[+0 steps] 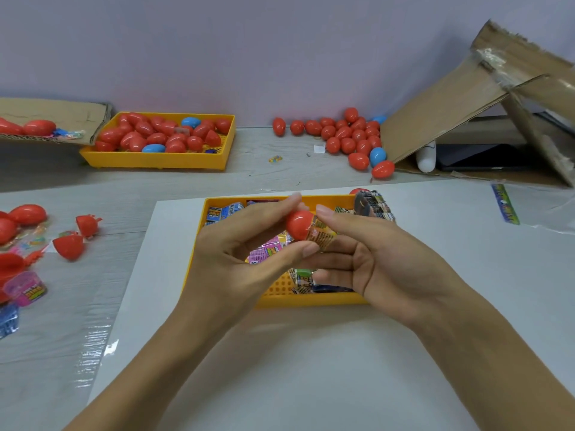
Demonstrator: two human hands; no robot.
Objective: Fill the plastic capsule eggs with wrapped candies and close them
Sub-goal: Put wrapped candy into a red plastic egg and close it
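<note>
My left hand (245,244) pinches a red egg half (299,223) between thumb and fingers, above the near yellow tray (311,301). An orange wrapped candy (322,234) sticks out of the half's open end. My right hand (370,259) pinches that candy with thumb and forefinger, its other fingers loosely curled beneath. The tray holds several wrapped candies (270,248) in pink, blue and green.
A far yellow tray (161,160) holds several red and blue eggs. Loose eggs (348,138) lie at the back beside a torn cardboard box (485,98). Open egg halves (70,245) and candies (26,289) lie at the left. A white sheet (311,353) sits under the near tray.
</note>
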